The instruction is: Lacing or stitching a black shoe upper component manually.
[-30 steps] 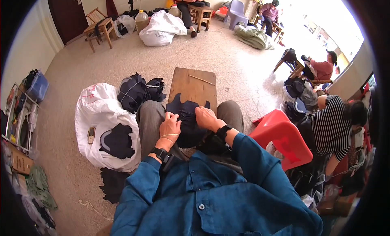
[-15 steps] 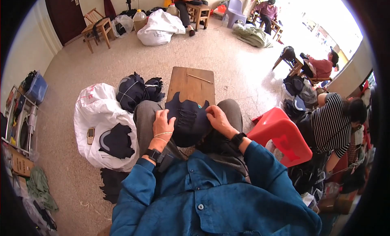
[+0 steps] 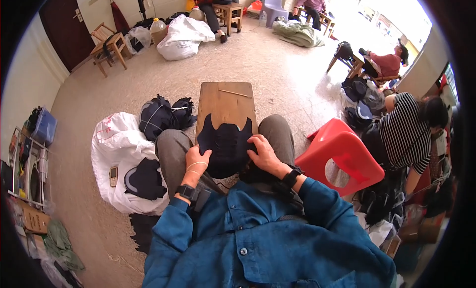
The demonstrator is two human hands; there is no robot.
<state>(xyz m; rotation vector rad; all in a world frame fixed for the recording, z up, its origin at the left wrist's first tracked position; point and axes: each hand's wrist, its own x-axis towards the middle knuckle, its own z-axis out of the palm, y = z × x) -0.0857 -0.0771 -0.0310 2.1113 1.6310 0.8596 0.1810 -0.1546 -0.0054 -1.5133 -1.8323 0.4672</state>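
A dark navy shoe upper [image 3: 225, 151] is spread flat between my hands, over my lap and the near end of a small wooden bench [image 3: 225, 104]. Two pointed tabs stick up at its far edge, with rows of stitching or lacing faintly seen down its middle. My left hand [image 3: 197, 163] grips the left edge, thumb on top. On the right edge, my right hand [image 3: 264, 155] pinches the upper between thumb and fingers. A thin stick-like tool [image 3: 235, 93] lies across the bench's far end.
Left of my knees, an open white sack [image 3: 106, 144] holds a mobile phone [image 3: 113, 176] and dark pieces [image 3: 148, 181]. Tied dark bundles [image 3: 157, 118] lie beyond it. A red plastic stool [image 3: 317, 151] stands at my right, near a person in a striped shirt [image 3: 404, 131]. Other people sit farther off.
The laced surface seen earlier no longer shows clearly, and both tabs now stand spread apart. My hands have shifted along its edges; the right one grips closer. The view has turned slightly.
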